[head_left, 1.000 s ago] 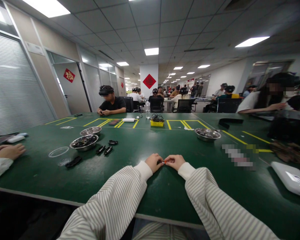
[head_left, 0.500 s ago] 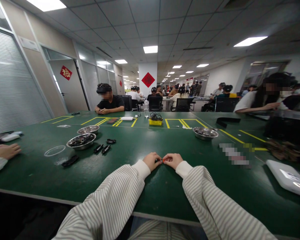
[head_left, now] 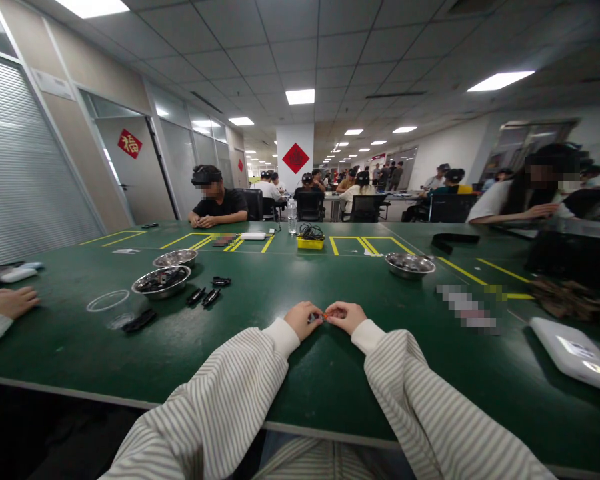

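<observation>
Tiny orange part (head_left: 324, 315) pinched between closed left hand (head_left: 304, 319) and right hand (head_left: 347, 316) on tabletop (head_left: 325, 380); weak pinch could drop it.

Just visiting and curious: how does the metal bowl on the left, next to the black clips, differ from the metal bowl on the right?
The left bowl is heaped with dark parts; in the right bowl the contents lie low and are hard to make out. The left bowl has a second bowl behind it and black clips beside it; the right bowl stands alone. Both are round, shiny and upright on the green table.
</observation>
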